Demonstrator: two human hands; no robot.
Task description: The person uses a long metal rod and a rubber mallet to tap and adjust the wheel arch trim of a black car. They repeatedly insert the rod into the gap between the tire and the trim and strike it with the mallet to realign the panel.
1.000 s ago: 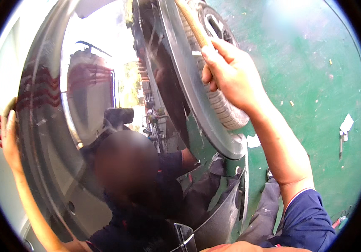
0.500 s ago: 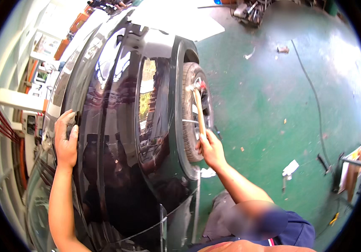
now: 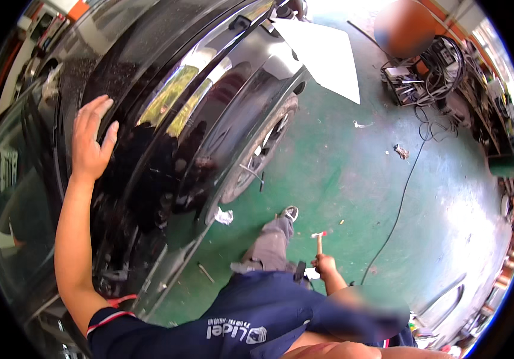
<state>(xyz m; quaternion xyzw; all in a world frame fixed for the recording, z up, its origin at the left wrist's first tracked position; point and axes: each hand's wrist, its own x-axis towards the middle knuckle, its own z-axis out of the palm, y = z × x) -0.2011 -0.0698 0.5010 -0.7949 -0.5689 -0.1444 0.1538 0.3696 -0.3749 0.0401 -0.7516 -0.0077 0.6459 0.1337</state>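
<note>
My left hand (image 3: 91,140) rests with fingers spread on the upper body of a black car (image 3: 227,122), close to its windscreen. Low at my right side, my right hand (image 3: 326,265) is wrapped around the wooden handle of a hammer (image 3: 320,243) with a small red-and-pale head. The hammer is held over the floor, apart from the car. A wheel (image 3: 242,179) shows under the car's arch, with a thin rod (image 3: 252,173) with a dark end sticking out beside it.
A white sheet or panel (image 3: 331,57) juts out by the car's far end. A cable (image 3: 396,218) crosses the green floor (image 3: 352,161). Crumpled white paper (image 3: 223,216) lies beside the wheel. Cables and tools crowd a stand (image 3: 403,84) at the far right.
My right hand has drawn the hammer back from the wheel, down to my right side. The view has turned, and my left hand stays on the car.
</note>
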